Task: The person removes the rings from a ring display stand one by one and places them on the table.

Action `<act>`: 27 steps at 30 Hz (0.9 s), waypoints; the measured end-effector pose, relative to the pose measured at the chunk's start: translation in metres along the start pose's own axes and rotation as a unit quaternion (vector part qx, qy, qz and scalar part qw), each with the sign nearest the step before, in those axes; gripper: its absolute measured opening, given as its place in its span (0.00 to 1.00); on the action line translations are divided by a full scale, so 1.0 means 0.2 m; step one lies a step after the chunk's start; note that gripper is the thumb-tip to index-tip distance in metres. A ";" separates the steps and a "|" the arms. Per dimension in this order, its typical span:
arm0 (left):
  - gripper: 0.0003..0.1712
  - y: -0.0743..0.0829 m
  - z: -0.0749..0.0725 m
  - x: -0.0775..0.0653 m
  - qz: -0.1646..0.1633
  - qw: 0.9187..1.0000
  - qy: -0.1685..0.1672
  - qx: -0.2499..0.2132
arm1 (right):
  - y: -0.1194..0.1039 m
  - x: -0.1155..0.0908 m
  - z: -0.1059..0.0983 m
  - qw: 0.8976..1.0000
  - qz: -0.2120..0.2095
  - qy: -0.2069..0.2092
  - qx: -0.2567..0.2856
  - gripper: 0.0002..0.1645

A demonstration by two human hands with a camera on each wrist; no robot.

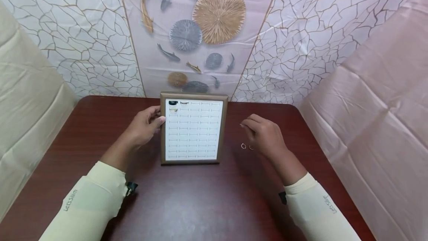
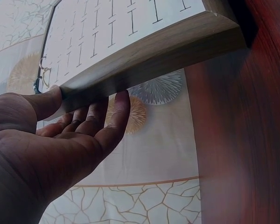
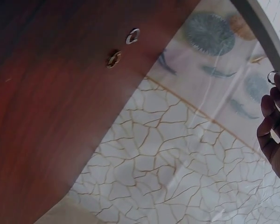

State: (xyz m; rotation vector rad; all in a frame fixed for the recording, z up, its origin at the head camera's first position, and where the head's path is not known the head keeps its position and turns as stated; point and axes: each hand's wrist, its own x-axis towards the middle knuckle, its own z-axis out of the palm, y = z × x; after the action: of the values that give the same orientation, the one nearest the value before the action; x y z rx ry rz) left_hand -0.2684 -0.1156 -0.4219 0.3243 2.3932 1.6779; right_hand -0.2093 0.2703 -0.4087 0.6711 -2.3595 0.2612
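A ring display board (image 1: 195, 137) with a wooden frame and rows of slots stands upright on the table. My left hand (image 1: 142, 127) holds its left edge, thumb at the front and fingers behind. Slotted at the board's top left are a black ring (image 1: 172, 103), a second ring (image 1: 184, 103) beside it and a gold-toned ring (image 1: 173, 110) below. To the right of the board, my right hand (image 1: 265, 135) pinches a small ring (image 3: 272, 77) between thumb and fingertip. Beneath that hand lie a silver-toned ring (image 3: 133, 36) and a gold-toned ring (image 3: 114, 59) on the table.
The dark red-brown table (image 1: 187, 203) reaches back to a patterned cloth (image 1: 214, 62) hanging behind the board. Pale cloth walls (image 1: 374, 96) close in both sides. Light sleeves (image 1: 90, 192) cover both forearms, with a dark strap (image 1: 131, 188) at the left wrist.
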 end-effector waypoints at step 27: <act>0.32 -0.01 0.01 0.01 0.001 1.000 0.003 -0.002 | 0.19 -0.17 0.03 0.898 0.234 -0.368 -0.052 0.06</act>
State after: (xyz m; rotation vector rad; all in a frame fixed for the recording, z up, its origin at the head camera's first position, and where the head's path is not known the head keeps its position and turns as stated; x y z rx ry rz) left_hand -0.2699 -0.1148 -0.4241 0.3224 2.3943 1.6852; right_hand -0.2100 0.3134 -0.4366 0.1250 -3.2273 0.0825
